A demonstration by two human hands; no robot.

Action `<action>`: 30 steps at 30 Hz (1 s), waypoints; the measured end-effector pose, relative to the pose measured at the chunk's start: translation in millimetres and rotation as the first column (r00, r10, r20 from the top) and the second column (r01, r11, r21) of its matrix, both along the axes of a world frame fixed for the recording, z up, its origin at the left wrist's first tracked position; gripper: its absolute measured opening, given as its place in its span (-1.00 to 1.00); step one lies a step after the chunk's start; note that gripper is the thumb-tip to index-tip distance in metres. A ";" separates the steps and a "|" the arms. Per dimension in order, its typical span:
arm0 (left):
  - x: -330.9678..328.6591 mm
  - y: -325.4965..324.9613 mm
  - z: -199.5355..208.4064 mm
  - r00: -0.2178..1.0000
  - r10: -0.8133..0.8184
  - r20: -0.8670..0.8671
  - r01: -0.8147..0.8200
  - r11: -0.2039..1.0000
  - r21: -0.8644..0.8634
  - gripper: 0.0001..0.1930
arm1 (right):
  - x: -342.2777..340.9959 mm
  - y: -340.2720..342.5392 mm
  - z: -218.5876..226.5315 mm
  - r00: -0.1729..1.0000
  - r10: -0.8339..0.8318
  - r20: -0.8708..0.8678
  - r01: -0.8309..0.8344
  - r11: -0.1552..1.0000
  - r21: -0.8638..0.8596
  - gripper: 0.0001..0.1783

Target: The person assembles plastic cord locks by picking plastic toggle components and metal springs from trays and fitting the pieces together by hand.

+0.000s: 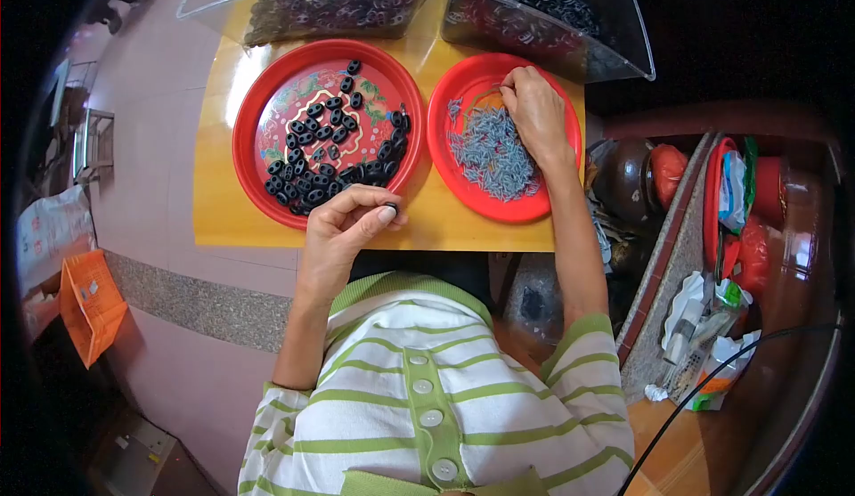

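The left hand hovers at the near right rim of the patterned red tray, its fingers pinched narrow on a small black piece. Other black pieces, mostly oblong with two round holes, lie in the tray, heaped along its near and right sides, with a few straggling toward its far rim.

Right of the tray, just beside it, a plain red plate carries a pile of small grey screws. The right hand reaches over this plate, fingers bent together and pointing toward the tray; whether they grip a screw I cannot tell.

Tray and plate both rest on a yellow surface. Beyond the tray stands a clear bin of black pieces; a second clear bin, beyond the tray and farther right, holds more. Well left of the tray and nearer the person sits an orange bag.
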State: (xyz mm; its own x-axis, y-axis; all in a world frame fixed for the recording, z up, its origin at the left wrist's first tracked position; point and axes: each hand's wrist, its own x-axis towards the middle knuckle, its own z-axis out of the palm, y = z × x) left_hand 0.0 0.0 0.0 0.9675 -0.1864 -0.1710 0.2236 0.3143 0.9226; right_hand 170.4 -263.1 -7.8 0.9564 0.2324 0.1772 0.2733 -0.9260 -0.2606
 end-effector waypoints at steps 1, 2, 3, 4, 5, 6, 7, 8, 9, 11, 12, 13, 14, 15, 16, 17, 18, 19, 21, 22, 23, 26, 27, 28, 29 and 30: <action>0.7 -1.9 2.5 1.000 0.028 -0.005 -0.028 0.998 -0.062 -0.81 | 0.8 -0.6 -0.2 0.999 0.033 0.043 -0.033 0.999 0.010 -0.84; 1.5 -3.9 5.6 0.998 0.055 -0.012 -0.056 0.991 -0.123 -0.84 | 1.5 -1.5 0.4 0.994 0.066 0.086 -0.068 0.998 0.020 -0.89; -0.2 -4.3 9.8 0.998 0.067 -0.014 -0.068 0.990 -0.120 -0.84 | -0.9 -1.6 0.0 0.993 0.077 0.084 -0.079 0.997 0.022 -0.89; -1.1 -4.7 16.1 0.994 0.060 -0.092 -0.074 0.985 -0.159 -0.86 | -4.8 -3.8 0.8 0.995 0.046 0.084 -0.056 0.991 0.118 -0.90; -1.8 -5.1 19.6 0.984 0.051 -0.170 -0.085 0.977 -0.197 -0.87 | -10.1 -5.1 1.4 0.997 0.015 0.078 -0.031 0.977 0.213 -0.91; -4.9 -3.9 24.4 0.980 0.057 -0.191 -0.095 0.975 -0.199 -0.83 | -20.8 1.4 15.7 0.999 0.011 0.043 -0.024 0.950 0.311 -0.90; -6.1 -3.3 23.8 0.977 0.083 -0.198 -0.122 0.974 -0.192 -0.83 | -29.4 7.6 24.0 0.999 0.037 0.036 -0.046 0.947 0.317 -0.90; -7.1 -2.9 23.1 0.978 0.083 -0.190 -0.125 0.968 -0.220 -0.80 | -37.7 13.3 30.6 1.000 0.014 -0.003 -0.012 0.892 0.452 -0.90; -6.3 -4.5 21.7 0.982 0.068 -0.177 -0.112 0.961 -0.253 -0.77 | -47.1 14.6 36.5 0.999 -0.017 -0.044 0.039 0.821 0.570 -0.90; -7.0 -7.2 19.9 0.982 0.081 -0.170 -0.123 0.958 -0.260 -0.73 | -66.8 22.1 43.7 0.996 -0.003 -0.084 0.058 0.758 0.650 -0.90; -6.5 -9.0 19.1 0.989 0.081 -0.123 -0.108 0.965 -0.239 -0.72 | -77.6 25.3 47.9 0.990 0.015 -0.138 0.087 0.707 0.702 -0.89; -6.1 -10.0 18.3 0.994 0.080 -0.077 -0.095 0.972 -0.215 -0.72 | -86.7 27.6 49.8 0.981 0.038 -0.190 0.121 0.651 0.749 -0.88; -5.6 -10.5 18.9 0.994 0.082 -0.077 -0.097 0.972 -0.214 -0.72 | -94.2 27.6 47.1 0.975 0.067 -0.213 0.125 0.624 0.771 -0.85; -6.8 -10.3 20.2 0.992 0.080 -0.100 -0.100 0.972 -0.211 -0.74 | -102.3 31.4 47.1 0.974 0.069 -0.216 0.127 0.622 0.772 -0.85; -7.7 -10.2 20.6 0.989 0.077 -0.123 -0.101 0.973 -0.207 -0.75 | -110.0 37.2 47.4 0.961 0.121 -0.249 0.148 0.537 0.830 -0.85; -8.0 -9.6 17.6 0.989 0.077 -0.127 -0.102 0.974 -0.203 -0.75 | -116.7 43.2 46.7 0.945 0.174 -0.276 0.174 0.446 0.878 -0.86; -7.0 -9.5 14.6 0.990 0.077 -0.121 -0.104 0.966 -0.237 -0.79 | -122.8 47.9 46.7 0.931 0.206 -0.300 0.211 0.366 0.906 -0.88; -6.3 -10.0 15.3 0.990 0.077 -0.115 -0.105 0.957 -0.269 -0.82 | -128.2 51.1 45.6 0.932 0.200 -0.303 0.217 0.363 0.906 -0.88; -6.8 -13.3 21.6 0.982 0.092 -0.164 -0.133 0.956 -0.261 -0.89 | -136.6 57.2 41.2 0.891 0.307 -0.335 0.264 0.249 0.932 -0.89; -6.5 -13.6 22.7 0.978 0.089 -0.190 -0.141 0.948 -0.284 -0.88 | -138.9 61.0 41.3 0.879 0.336 -0.339 0.279 0.214 0.936 -0.90; -6.4 -13.4 22.8 0.973 0.086 -0.215 -0.151 0.940 -0.307 -0.87 | -140.3 64.4 39.3 0.880 0.332 -0.340 0.284 0.208 0.936 -0.90; -7.2 -6.9 11.0 0.987 0.060 -0.149 -0.104 0.947 -0.305 -0.85 | -140.9 75.1 36.2 0.898 0.342 -0.277 0.195 0.256 0.947 -0.89; -6.9 -5.5 10.5 0.987 0.057 -0.153 -0.102 0.948 -0.303 -0.85 | -140.7 77.5 36.9 0.898 0.339 -0.280 0.200 0.253 0.947 -0.89; -6.8 -4.2 10.1 0.985 0.057 -0.161 -0.101 0.954 -0.282 -0.84 | -140.5 79.6 37.4 0.884 0.386 -0.266 0.197 0.209 0.958 -0.88; -6.9 -3.4 10.1 0.984 0.057 -0.169 -0.100 0.960 -0.261 -0.84 | -140.3 81.9 37.1 0.868 0.430 -0.249 0.196 0.164 0.967 -0.87; -7.0 -3.8 11.4 0.983 0.056 -0.174 -0.100 0.961 -0.259 -0.84 | -139.7 84.6 35.8 0.867 0.430 -0.252 0.201 0.162 0.966 -0.87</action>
State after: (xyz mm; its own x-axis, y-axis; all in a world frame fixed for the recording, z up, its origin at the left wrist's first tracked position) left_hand -7.0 -3.8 11.4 0.9438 -0.1717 -0.2825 0.3292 0.5651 0.7564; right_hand 30.7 -178.5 28.0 0.9566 0.2913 -0.0068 -0.0676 0.1992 -0.9776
